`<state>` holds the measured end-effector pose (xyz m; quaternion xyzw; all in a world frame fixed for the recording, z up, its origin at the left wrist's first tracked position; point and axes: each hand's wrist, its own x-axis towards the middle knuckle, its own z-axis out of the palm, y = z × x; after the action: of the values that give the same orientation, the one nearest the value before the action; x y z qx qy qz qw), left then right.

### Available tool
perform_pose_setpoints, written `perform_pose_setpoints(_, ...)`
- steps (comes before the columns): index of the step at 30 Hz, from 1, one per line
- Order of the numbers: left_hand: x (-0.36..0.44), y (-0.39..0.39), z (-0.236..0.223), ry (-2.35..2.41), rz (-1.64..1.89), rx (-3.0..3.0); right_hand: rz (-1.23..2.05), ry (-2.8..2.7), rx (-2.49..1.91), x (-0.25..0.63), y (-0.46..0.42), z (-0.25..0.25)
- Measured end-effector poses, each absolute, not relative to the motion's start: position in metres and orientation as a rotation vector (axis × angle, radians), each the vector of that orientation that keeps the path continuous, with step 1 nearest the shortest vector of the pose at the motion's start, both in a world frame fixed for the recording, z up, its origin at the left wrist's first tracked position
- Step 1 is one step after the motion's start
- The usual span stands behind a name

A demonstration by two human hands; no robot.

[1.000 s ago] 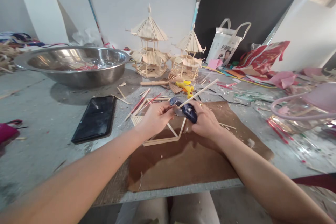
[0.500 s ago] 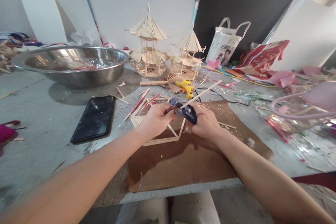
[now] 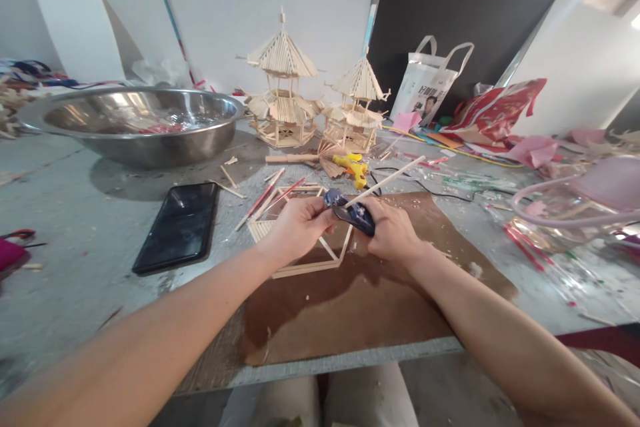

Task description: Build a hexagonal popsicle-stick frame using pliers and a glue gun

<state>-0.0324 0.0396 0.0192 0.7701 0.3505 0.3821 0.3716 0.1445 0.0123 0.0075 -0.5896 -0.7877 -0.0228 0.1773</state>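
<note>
My right hand [image 3: 395,230] is wrapped round a dark blue hand cutter [image 3: 361,217] with a shiny metal part. A thin wooden stick [image 3: 387,180] crosses the cutter at a slant, its far end pointing up and right. My left hand [image 3: 300,223] pinches at the stick's near end, close to the metal part; the fingers hide that end. Beneath both hands lies a flat frame of wooden sticks [image 3: 305,271], many-sided, with a slatted panel at its left. It rests partly on a brown sheet [image 3: 360,327].
Two stick pagodas [image 3: 284,107] stand at the back, near a yellow glue gun [image 3: 356,170]. A steel basin [image 3: 195,140] and a black phone [image 3: 177,227] are to the left. Right are a white bag [image 3: 425,87], a pink-handled clear container [image 3: 565,227] and plastic-wrapped sticks.
The cutter and stick have tilted slightly in my hands, which stay in nearly the same place. A loose stick seen right of my right hand no longer shows. The view has shifted a little.
</note>
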Motion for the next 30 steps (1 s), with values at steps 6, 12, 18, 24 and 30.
perform_pose_setpoints(6, -0.033, 0.042, 0.016, 0.889, 1.011, 2.061, -0.081, -2.236, -1.691, 0.145, 0.013, 0.009)
perform_pose_setpoints(12, -0.032, 0.037, 0.016, 0.964, 1.061, 2.229, -0.044, -2.180, -1.704, 0.143, 0.014, 0.010)
perform_pose_setpoints(18, -0.034, 0.041, 0.017, 0.839, 1.004, 2.286, 0.002, -2.197, -1.579, 0.144, 0.014, 0.008)
perform_pose_setpoints(24, -0.033, 0.044, 0.018, 0.894, 0.984, 2.359, -0.026, -2.183, -1.618, 0.145, 0.016, 0.007)
perform_pose_setpoints(30, -0.036, 0.048, 0.016, 0.824, 0.887, 2.193, -0.055, -2.210, -1.600, 0.146, 0.015, 0.007)
